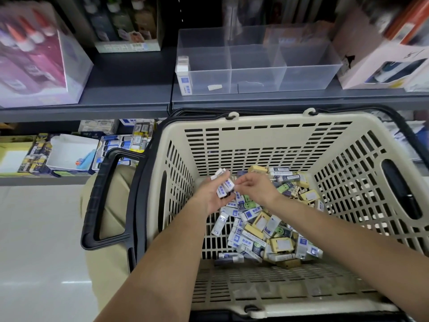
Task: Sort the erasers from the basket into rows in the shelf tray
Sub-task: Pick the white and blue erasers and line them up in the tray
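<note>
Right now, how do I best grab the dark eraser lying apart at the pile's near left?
Pinch the dark eraser across its long sides, coming straight down. It lies flat on the basket floor, long axis left to right, nothing on top, near side clear of the pile.

The bottles (27,36) upper left and boxes (394,31) upper right are blurred. Both forearms (162,263) run off the bottom edge. Print on the erasers (250,214) is too small to read.
</note>
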The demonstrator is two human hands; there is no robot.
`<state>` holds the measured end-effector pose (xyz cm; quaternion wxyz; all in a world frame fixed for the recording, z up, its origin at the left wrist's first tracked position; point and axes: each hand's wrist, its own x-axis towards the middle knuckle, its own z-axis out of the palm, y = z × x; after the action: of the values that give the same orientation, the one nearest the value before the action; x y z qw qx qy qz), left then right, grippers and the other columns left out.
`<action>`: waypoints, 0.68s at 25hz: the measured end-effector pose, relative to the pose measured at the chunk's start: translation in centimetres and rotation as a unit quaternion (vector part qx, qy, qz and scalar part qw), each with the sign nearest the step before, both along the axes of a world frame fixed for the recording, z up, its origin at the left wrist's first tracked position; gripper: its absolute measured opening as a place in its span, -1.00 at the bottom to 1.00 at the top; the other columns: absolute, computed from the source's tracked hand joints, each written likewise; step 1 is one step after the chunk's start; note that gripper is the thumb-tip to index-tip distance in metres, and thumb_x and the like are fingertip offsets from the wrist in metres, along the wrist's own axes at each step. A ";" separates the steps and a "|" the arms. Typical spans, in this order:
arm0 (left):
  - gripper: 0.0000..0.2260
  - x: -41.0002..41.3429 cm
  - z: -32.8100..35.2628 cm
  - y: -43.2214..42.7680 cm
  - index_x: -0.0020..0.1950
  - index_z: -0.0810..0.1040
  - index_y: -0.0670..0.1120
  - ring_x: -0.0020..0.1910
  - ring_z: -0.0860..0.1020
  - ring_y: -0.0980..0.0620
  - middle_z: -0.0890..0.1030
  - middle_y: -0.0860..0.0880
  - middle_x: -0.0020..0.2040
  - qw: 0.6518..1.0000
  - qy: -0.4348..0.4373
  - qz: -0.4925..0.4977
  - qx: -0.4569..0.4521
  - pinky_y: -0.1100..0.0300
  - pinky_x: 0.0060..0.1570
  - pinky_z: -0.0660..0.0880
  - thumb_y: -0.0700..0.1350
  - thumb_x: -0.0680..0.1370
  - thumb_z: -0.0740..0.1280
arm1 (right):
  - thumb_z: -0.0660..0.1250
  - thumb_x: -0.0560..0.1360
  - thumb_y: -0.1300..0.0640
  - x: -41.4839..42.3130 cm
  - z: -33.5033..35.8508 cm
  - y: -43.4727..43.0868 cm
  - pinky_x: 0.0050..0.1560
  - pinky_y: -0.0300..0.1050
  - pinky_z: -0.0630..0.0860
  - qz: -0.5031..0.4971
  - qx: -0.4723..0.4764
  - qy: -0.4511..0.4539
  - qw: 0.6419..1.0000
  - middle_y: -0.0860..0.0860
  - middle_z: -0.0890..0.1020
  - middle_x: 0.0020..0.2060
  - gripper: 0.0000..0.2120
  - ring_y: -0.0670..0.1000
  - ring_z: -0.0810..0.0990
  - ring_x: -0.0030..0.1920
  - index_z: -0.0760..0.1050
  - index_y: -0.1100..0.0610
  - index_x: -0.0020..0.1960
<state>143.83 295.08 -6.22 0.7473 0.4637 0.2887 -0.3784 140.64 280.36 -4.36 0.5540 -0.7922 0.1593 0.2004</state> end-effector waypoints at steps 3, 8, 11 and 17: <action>-0.78 -0.1 -0.3 0.2 -0.01 0.44 -0.12 -0.16 0.57 -0.04 0.58 -0.13 -0.15 0.997 0.002 0.023 0.078 0.11 -0.32 0.55 -0.21 0.45 0.44 | 0.34 0.49 0.14 0.6 -0.5 -0.8 0.09 -0.12 0.49 0.119 -0.160 -0.029 0.979 0.01 0.62 -0.01 -0.87 0.00 0.57 0.03 0.58 0.06 0.04; -0.75 0.0 -0.4 0.2 0.11 0.49 -0.17 -0.05 0.56 -0.12 0.56 -0.21 0.02 0.992 0.026 -0.003 0.125 0.06 -0.37 0.57 -0.35 0.45 0.32 | 0.24 0.54 0.17 0.6 -2.1 -1.2 0.23 -0.06 0.35 0.288 -0.307 -0.074 0.904 0.08 0.47 0.24 -0.62 0.08 0.41 0.26 0.38 0.08 0.35; -0.80 -0.1 -0.4 0.2 0.05 0.51 -0.14 -0.12 0.56 -0.09 0.58 -0.18 -0.04 0.992 0.031 -0.006 0.119 0.11 -0.39 0.54 -0.33 0.46 0.33 | 0.26 0.53 0.19 0.5 -2.3 -1.7 0.19 -0.06 0.41 0.258 -0.302 -0.100 0.912 0.06 0.51 0.17 -0.74 0.07 0.46 0.21 0.46 0.11 0.21; -0.72 -0.1 -0.6 0.7 -0.05 0.51 -0.07 -0.27 0.51 0.02 0.56 -0.06 -0.21 0.987 0.016 -0.013 0.157 0.27 -0.45 0.47 -0.11 0.35 0.54 | 0.34 0.49 0.10 0.3 -2.4 -1.0 0.26 -0.03 0.36 0.314 -0.358 -0.084 0.875 0.07 0.44 0.15 -0.64 0.07 0.40 0.20 0.45 0.08 0.27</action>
<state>143.76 295.77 -6.86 0.6556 0.5728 0.3506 -0.3454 140.91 279.32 -6.74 0.1515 -0.9587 -0.0840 0.2255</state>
